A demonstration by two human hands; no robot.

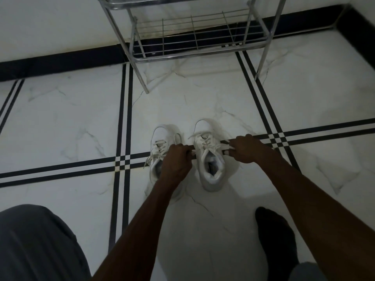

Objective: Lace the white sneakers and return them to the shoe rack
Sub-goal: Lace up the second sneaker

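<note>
Two white sneakers stand side by side on the tiled floor, toes pointing away from me. The right sneaker (210, 159) lies between my hands, its opening facing up. My left hand (177, 160) is closed on one end of that sneaker's white lace (207, 144), pulled out to the left. My right hand (244, 149) grips the other lace end, pulled to the right. The left sneaker (160, 142) is partly hidden under my left hand and forearm; its lace hangs loose at the side.
A chrome wire shoe rack (194, 35) stands against the wall just beyond the sneakers, with nothing on its low shelf. My grey-trousered knee (36, 244) is at the bottom left and my dark-socked foot (276, 238) at the bottom right.
</note>
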